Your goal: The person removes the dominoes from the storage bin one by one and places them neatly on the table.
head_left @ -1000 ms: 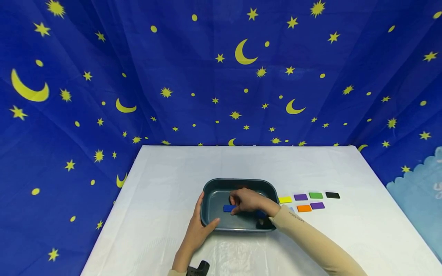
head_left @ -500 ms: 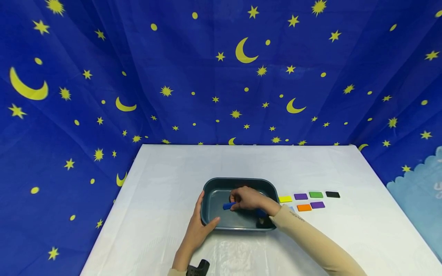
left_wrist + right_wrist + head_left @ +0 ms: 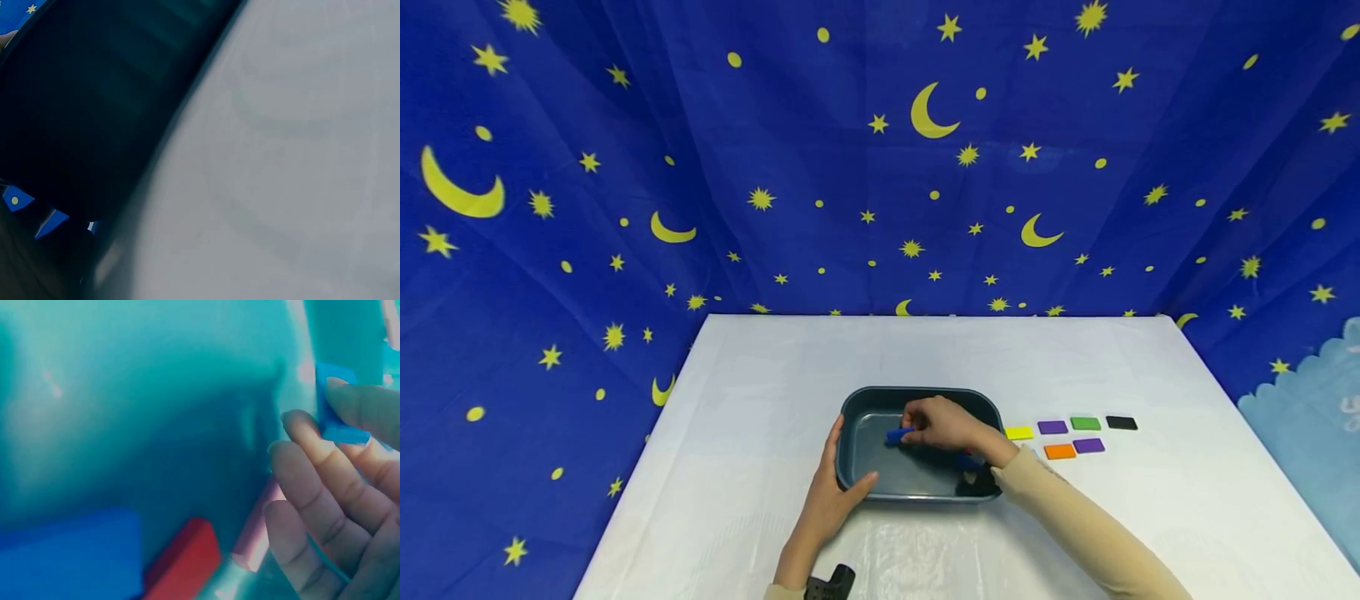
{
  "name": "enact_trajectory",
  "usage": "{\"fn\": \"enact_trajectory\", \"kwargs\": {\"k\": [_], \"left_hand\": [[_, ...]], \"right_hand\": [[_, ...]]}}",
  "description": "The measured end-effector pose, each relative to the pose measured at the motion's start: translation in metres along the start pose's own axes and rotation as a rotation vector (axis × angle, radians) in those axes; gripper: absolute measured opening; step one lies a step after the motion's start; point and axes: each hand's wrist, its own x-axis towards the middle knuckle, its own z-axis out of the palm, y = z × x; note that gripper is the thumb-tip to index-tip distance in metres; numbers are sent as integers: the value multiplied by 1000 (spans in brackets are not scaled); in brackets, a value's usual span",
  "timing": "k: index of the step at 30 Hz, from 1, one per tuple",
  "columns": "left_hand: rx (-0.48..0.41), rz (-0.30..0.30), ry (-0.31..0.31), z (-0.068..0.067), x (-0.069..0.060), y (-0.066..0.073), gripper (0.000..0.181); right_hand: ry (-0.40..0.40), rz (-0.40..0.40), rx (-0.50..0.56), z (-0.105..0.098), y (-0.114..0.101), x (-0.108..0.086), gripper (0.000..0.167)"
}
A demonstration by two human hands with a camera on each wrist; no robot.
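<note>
A dark blue-green tub (image 3: 917, 498) stands on the white table. At its left end my left hand (image 3: 829, 504) holds the front corner, fingers along the outer wall and thumb over the rim. Inside the tub, my right hand (image 3: 947, 423) pinches a small blue block (image 3: 897, 436) between thumb and fingers. The right wrist view shows the block (image 3: 342, 433) tilted at the fingertips. Below that hand lie a larger-looking blue block (image 3: 69, 550), a red block (image 3: 184, 562) and a pink block (image 3: 256, 534). My right forearm partly covers the tub's right end.
Right of the tub, several flat blocks lie on the table: yellow (image 3: 1019, 433), purple (image 3: 1052, 427), green (image 3: 1086, 423), black (image 3: 1122, 423), orange (image 3: 1060, 452) and another purple block (image 3: 1088, 446). A blue star-patterned curtain (image 3: 850, 167) surrounds the table.
My right hand has shifted slightly toward the tub's far side with the pinched blue block, which has gone from about level to tilted. My left hand stays at the tub's corner.
</note>
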Motion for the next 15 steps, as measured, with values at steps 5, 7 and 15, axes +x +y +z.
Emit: {"fn": "enact_trajectory", "kwargs": {"k": [5, 7, 15], "left_hand": [[7, -4, -2, 0, 1, 0, 89], [4, -5, -1, 0, 1, 0, 89], [26, 31, 15, 5, 6, -31, 93]], "right_hand": [[74, -12, 1, -11, -1, -9, 8], [110, -14, 10, -16, -1, -13, 9], [222, -8, 92, -37, -5, -35, 11]]}}
